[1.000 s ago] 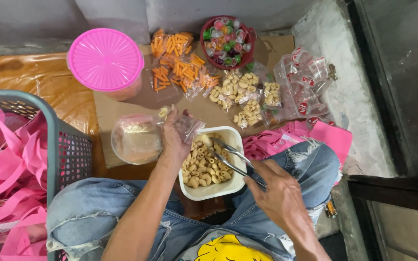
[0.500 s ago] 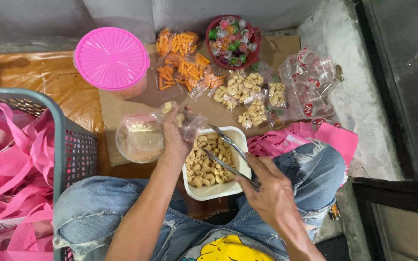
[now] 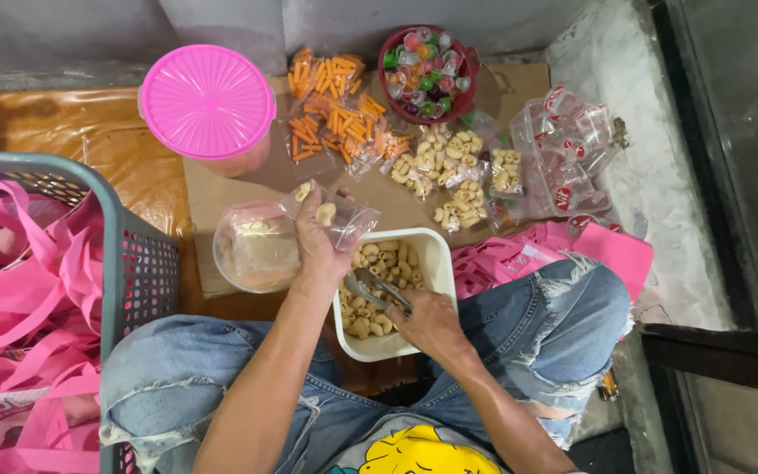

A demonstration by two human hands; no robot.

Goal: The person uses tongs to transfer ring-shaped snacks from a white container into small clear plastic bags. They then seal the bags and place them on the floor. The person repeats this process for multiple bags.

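Since half a second ago, the right hand [image 3: 432, 323] has drawn the metal tongs [image 3: 379, 290] back toward the person, so the tips now dip into the near-left part of the white tub [image 3: 436, 263] instead of reaching across its middle. The left hand [image 3: 319, 239] has stayed close to where it was, at the tub's far-left corner.

The tub holds pale, curled snack pieces [image 3: 388, 263] and sits between the person's knees in torn blue jeans [image 3: 563, 325]. The right hand is closed around the tongs' handle end, just over the tub's near edge. The tongs' long axis runs diagonally from that hand up and left, toward the left hand. Whether the tips pinch a piece cannot be told, because they are sunk among the snacks.

The left hand pinches the mouth of a small clear plastic bag [image 3: 348, 221] with at least one snack piece inside. The bag hangs just beyond the tub's far-left corner, so it lies almost in line with the tongs, a short way past their tips. The left hand is the nearer of the two to the bag.

Left of the tub lies a clear round lid [image 3: 252, 250]. Beyond the tub, on cardboard [image 3: 212, 193], are filled bags of pale snacks [image 3: 445, 162], bags of orange sticks [image 3: 335, 118], a red bowl of coloured jelly cups [image 3: 427, 70] and a pink-lidded container [image 3: 206, 101]. A grey basket [image 3: 129, 254] of pink bags stands far left.
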